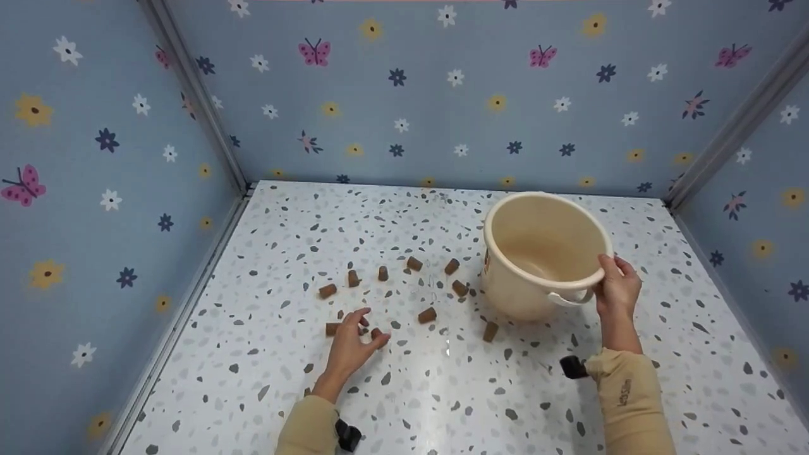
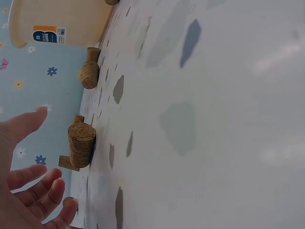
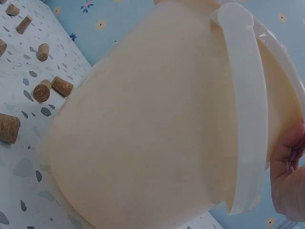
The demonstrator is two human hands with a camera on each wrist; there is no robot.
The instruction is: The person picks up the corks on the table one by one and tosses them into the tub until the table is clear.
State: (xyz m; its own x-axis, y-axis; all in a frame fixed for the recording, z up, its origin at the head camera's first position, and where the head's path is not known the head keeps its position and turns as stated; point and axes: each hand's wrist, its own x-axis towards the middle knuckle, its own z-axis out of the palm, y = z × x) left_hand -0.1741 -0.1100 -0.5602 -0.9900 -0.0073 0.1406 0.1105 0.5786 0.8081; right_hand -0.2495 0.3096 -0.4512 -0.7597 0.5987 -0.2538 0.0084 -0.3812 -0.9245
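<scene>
My left hand reaches over the speckled table with thumb and fingers spread apart, holding nothing. A brown cork shows between its thumb and fingers, and another cork lies by its outer side. In the left wrist view the hand is beside a cork. My right hand grips the rim of a cream plastic bucket at its right side. The bucket's mouth faces up and its visible inside is bare. Its white handle hangs down along the outer wall.
Several more corks lie scattered left of the bucket, among them one cork near its base and one cork at the far left. Blue flowered panels enclose the white speckled table at the back and sides.
</scene>
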